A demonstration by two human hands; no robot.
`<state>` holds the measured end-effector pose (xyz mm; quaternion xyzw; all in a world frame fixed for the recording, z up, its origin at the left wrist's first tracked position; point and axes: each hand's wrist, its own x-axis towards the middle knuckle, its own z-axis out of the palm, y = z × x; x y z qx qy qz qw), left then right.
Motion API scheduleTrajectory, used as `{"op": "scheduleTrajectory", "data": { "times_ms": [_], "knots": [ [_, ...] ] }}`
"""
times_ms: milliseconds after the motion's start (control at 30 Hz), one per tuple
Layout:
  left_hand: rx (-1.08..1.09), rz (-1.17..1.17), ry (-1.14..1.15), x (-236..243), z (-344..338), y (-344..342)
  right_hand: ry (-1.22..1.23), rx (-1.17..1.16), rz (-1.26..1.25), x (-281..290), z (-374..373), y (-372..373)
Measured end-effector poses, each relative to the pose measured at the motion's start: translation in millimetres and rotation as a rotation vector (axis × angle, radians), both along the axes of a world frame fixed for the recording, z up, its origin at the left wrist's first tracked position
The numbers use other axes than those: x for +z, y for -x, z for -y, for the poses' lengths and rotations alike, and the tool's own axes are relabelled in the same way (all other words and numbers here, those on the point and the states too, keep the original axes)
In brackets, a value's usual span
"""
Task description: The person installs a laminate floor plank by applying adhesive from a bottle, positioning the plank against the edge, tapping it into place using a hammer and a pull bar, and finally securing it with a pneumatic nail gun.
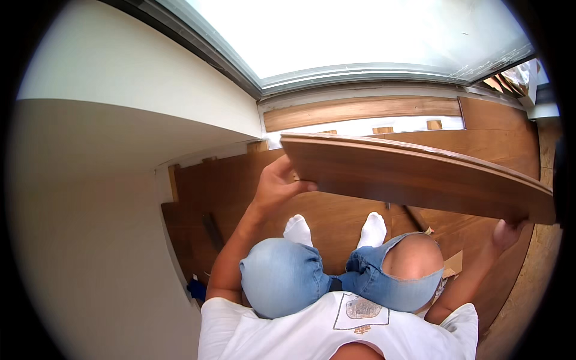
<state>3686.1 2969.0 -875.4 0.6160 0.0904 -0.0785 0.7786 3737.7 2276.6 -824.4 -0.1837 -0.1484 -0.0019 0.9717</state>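
Note:
A long brown wood-look floor plank (pixel 408 180) is held up in front of my knees, tilted, its long grooved edge on the far side. My left hand (pixel 279 183) grips its left end, the thumb on the face and the other fingers mostly behind. At the lower right corner my right hand (pixel 510 233) holds the plank from below; its fingers are partly hidden. Beyond the plank, a lighter strip of flooring (pixel 360 110) lies along the window, with a white gap (pixel 354 127) between it and the laid brown floor (pixel 210 180).
Small wooden spacer blocks (pixel 383 130) sit along the gap and the left wall edge. A large glass window (pixel 372 36) rises ahead, a pale wall (pixel 90 180) at left. Dark bar-like tools (pixel 414 217) lie near my feet, a blue object (pixel 196 289) by the wall.

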Motion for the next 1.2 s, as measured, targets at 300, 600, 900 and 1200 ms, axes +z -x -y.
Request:
{"op": "scheduleTrajectory", "data": {
  "times_ms": [300, 600, 900, 1200],
  "knots": [
    [-0.418, 0.198, -0.055, 49.9, 49.9, -125.1, 0.150, -0.353, -0.139, 14.0, 55.0, 110.7],
    [-0.660, 0.190, -0.150, 167.7, 93.5, -231.5, 0.115, -0.795, -0.214, 86.9, -58.4, 226.8],
    [-0.780, 0.227, 0.130, 241.9, 171.8, -210.1, 0.087, -1.207, -0.171, 162.1, -223.8, 397.7],
    [-0.307, 0.430, -0.083, 287.4, 101.7, -191.3, -0.320, -1.385, -0.425, 98.4, -403.6, 395.4]
  ]
}}
